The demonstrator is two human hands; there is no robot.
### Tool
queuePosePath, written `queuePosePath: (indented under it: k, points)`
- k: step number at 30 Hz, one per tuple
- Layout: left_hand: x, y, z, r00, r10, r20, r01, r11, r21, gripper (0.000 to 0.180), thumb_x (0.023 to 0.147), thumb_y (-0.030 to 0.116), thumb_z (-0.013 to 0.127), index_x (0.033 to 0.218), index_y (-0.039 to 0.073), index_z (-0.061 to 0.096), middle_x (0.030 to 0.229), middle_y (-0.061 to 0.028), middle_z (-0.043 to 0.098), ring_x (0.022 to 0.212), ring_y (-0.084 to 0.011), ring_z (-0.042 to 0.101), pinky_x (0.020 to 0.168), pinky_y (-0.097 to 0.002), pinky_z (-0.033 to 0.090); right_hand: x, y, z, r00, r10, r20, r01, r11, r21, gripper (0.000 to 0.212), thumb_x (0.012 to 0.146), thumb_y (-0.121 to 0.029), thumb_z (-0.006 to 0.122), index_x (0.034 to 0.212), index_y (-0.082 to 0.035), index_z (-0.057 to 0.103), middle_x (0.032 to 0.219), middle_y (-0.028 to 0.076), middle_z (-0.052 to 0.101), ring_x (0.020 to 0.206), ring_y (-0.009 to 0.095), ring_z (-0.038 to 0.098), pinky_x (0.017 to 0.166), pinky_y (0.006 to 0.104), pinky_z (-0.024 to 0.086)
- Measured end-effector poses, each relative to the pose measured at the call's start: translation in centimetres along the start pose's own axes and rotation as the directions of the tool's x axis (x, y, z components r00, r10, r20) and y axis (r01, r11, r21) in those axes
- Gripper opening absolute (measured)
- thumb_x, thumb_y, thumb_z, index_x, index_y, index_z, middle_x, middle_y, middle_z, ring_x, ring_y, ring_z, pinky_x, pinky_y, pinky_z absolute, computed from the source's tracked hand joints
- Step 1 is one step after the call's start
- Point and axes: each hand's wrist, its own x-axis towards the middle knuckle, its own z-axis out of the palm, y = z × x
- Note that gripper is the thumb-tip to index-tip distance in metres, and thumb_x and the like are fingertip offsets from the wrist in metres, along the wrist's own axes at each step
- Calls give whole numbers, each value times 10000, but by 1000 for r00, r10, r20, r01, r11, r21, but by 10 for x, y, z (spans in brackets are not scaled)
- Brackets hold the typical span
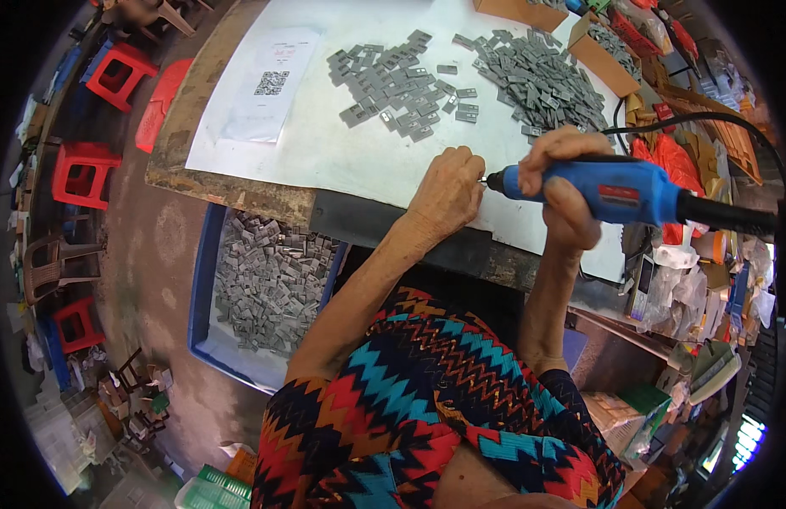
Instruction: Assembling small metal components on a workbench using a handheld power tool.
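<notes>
My right hand (pixel 575 222) is wrapped round a blue corded rotary tool (pixel 656 191), held level with its tip pointing left. The slim tip ends right at the fingers of my left hand (pixel 444 193), which are curled in a pinch above the table's near edge. Whatever sits between those fingertips is hidden. Beyond my hands, small flat grey rectangular pieces lie on the white-covered table (pixel 325 161): a loose spread-out group (pixel 393 81) in the middle and a thicker heap (pixel 541 81) to its right.
A blue-rimmed bin (pixel 208 263) of similar grey pieces (pixel 274 280) stands below the table at left. A printed sheet (pixel 278 81) lies on the table's left. Cardboard boxes (pixel 603 58) line the far right. The tool's black cable (pixel 732 216) runs right. Red stools (pixel 83 174) stand left.
</notes>
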Motion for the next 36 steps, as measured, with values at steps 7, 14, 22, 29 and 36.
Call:
queuePosePath:
  k: [7, 14, 22, 29, 36]
  points:
    - [1, 2, -1, 998, 53, 15, -54, 993, 107, 161, 673, 11, 592, 802, 23, 495, 795, -133, 490, 798, -312, 491, 707, -401, 393, -7, -13, -16, 994, -100, -43, 106, 979, 176, 316, 721, -71, 538, 1006, 42, 464, 826, 217, 514, 586, 193, 517, 573, 319, 465]
    - [4, -4, 5, 995, 90, 39, -93, 994, 60, 178, 681, -8, 574, 847, 28, 518, 758, -126, 500, 752, -303, 510, 680, -376, 412, -24, -24, -27, 980, -113, -165, 144, 971, 192, 307, 762, -104, 530, 1015, 52, 454, 850, 230, 504, 601, 201, 516, 587, 342, 465]
    - [-12, 15, -29, 997, -76, 32, 82, 966, -246, 141, 725, 16, 598, 864, -1, 583, 752, -67, 545, 647, -140, 504, 593, -255, 413, -32, -24, -24, 961, -105, -254, 156, 970, 187, 264, 737, -40, 493, 982, 55, 466, 798, 211, 518, 585, 197, 514, 575, 346, 465]
    - [-89, 27, -117, 888, -458, 41, 459, 881, -111, 116, 721, -21, 614, 820, 28, 579, 736, 22, 494, 616, -67, 381, 561, -199, 324, -34, -25, -38, 896, -174, -409, 208, 977, 40, 208, 735, -8, 512, 926, 73, 507, 761, 195, 565, 573, 193, 539, 577, 317, 468]
    - [-194, -7, -172, 661, -750, 20, 747, 654, -119, 147, 718, -51, 584, 826, 43, 558, 694, 38, 407, 627, -54, 358, 569, -189, 311, -27, -10, -46, 847, -211, -488, 233, 972, -17, 183, 731, 7, 558, 907, 53, 537, 765, 189, 597, 557, 182, 574, 565, 317, 502]
